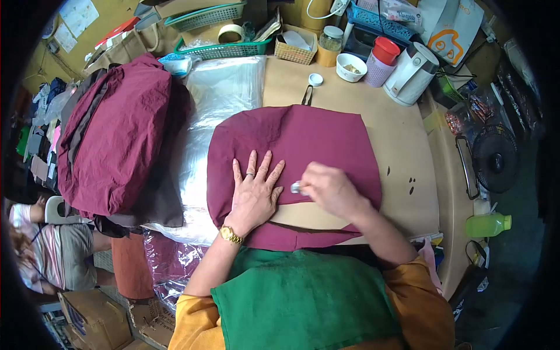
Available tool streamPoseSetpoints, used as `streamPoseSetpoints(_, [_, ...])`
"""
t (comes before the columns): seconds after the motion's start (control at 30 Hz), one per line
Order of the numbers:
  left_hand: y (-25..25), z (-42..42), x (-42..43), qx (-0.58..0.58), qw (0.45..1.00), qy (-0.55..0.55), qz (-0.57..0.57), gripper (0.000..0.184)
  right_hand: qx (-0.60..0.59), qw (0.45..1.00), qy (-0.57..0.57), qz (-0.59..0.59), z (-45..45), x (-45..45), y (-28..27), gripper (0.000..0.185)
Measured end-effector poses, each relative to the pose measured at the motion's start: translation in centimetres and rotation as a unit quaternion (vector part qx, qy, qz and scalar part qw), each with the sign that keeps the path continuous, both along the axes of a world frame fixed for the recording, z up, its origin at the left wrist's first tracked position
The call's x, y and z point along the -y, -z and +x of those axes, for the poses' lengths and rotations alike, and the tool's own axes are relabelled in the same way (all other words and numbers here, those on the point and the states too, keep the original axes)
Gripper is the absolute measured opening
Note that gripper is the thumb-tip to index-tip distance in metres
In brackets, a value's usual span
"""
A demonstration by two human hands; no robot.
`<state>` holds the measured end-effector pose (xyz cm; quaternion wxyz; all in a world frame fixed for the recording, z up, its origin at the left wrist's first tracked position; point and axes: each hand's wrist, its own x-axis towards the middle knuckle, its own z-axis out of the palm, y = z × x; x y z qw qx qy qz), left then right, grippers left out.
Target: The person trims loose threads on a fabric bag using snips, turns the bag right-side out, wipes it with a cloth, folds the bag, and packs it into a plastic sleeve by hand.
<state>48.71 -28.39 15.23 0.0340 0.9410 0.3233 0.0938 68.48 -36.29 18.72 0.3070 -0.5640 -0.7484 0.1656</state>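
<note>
A maroon cloth piece (326, 137) lies spread on the table in front of me, a thin black loop (307, 95) sticking out at its far edge. Its near side gapes, and the tan table surface shows through the gap. My left hand (255, 192) rests flat on the cloth, fingers spread, with a ring and a gold watch (231, 234). To its right, my right hand (332, 189) is closed, slightly blurred, just over the cloth. From its fingertips pokes a small silvery-white object (296, 187); its kind cannot be made out.
A pile of maroon and dark garments (116, 140) stands at left, beside clear plastic bags (224, 87). Along the back are a green basket (227, 49), a jar (330, 44), a white bowl (352, 67) and a kettle (411, 73). Another person (64, 251) sits at far left.
</note>
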Motion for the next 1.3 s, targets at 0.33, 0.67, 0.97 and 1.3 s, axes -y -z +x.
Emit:
streamPoseSetpoints(0.33, [0.9,0.1,0.0,0.019,1.000,-0.009,0.003,0.054,0.142,0.990,-0.020,-0.001,-0.5,3.2,2.8,0.016])
streamPoseSetpoints(0.67, [0.9,0.2,0.0,0.024,1.000,-0.010,-0.006,0.054,0.104,0.993,-0.019,0.049,-1.1,2.0,3.3,0.006])
streamPoseSetpoints(0.97, [0.9,0.3,0.1,0.023,1.000,-0.007,-0.005,0.054,0.145,0.988,-0.011,0.059,-2.6,1.7,4.0,0.006])
streamPoseSetpoints(1.3, [1.0,0.4,0.1,0.014,1.000,-0.005,-0.007,0.055,0.120,0.992,-0.008,0.046,-2.7,1.9,3.6,0.010])
